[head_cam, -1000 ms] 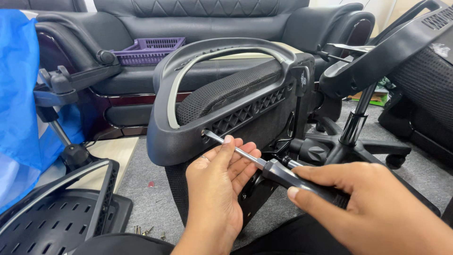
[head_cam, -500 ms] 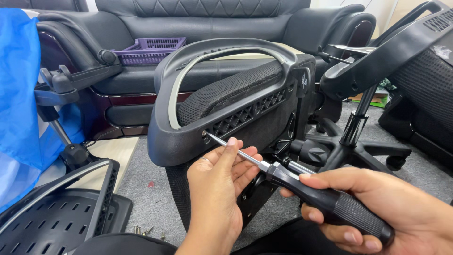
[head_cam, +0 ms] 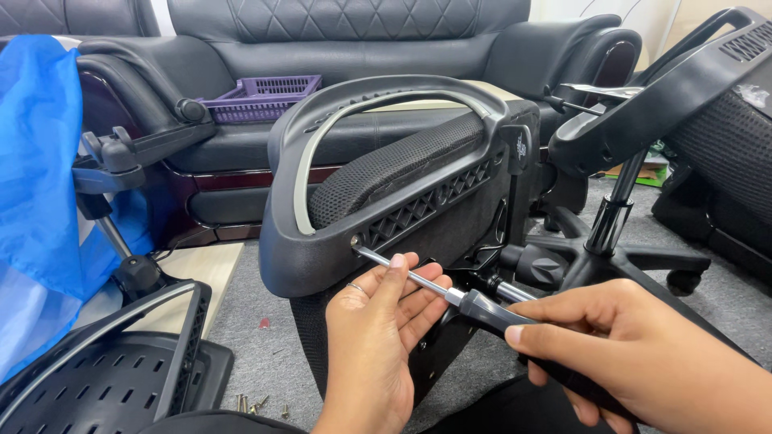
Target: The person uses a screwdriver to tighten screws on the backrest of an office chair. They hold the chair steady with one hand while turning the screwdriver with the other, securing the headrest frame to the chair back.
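Both hands grasp one stiff screwdriver: right hand clenches its grippy black handle, left hand pinches the slick metal shaft near the armrest.

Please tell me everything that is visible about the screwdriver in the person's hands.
The screwdriver has a thin, shiny metal shaft and a thick black handle with a silvery collar between them. It lies slanted, tip up-left, handle down-right. The tip sits in a hole in the black plastic chair frame, below the mesh pad. The left hand steadies the shaft with its fingertips; the right hand grips the handle, covering its end.
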